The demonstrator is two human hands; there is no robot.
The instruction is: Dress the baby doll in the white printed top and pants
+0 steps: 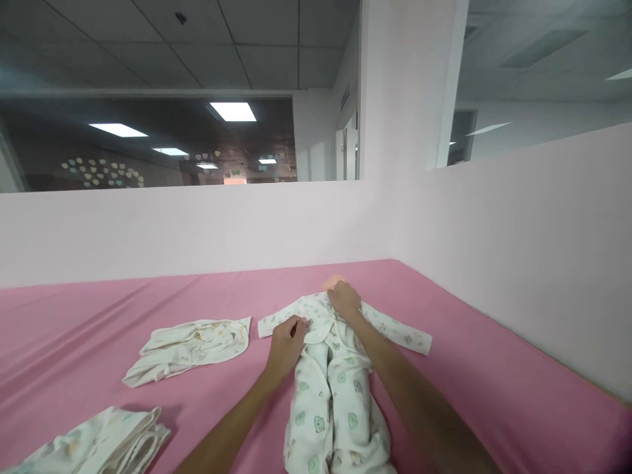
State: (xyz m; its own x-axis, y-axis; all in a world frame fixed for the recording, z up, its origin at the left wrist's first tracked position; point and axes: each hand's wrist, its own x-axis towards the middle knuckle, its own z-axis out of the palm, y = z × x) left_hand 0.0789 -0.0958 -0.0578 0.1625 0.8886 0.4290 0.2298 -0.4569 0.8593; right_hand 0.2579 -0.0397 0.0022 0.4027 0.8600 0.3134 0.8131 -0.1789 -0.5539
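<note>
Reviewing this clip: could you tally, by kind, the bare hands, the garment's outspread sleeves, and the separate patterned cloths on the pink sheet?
Left hand, right hand: 2
Left sleeve, right sleeve: 2
Farther cloth, nearer cloth: 2
Total: 6

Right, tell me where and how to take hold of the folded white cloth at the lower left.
Likely best: pinch the right-hand end of the folded white cloth between thumb and fingers, coming from the right, where the left hand is. Its layered edges bunch there, while the other end runs out of view.
</note>
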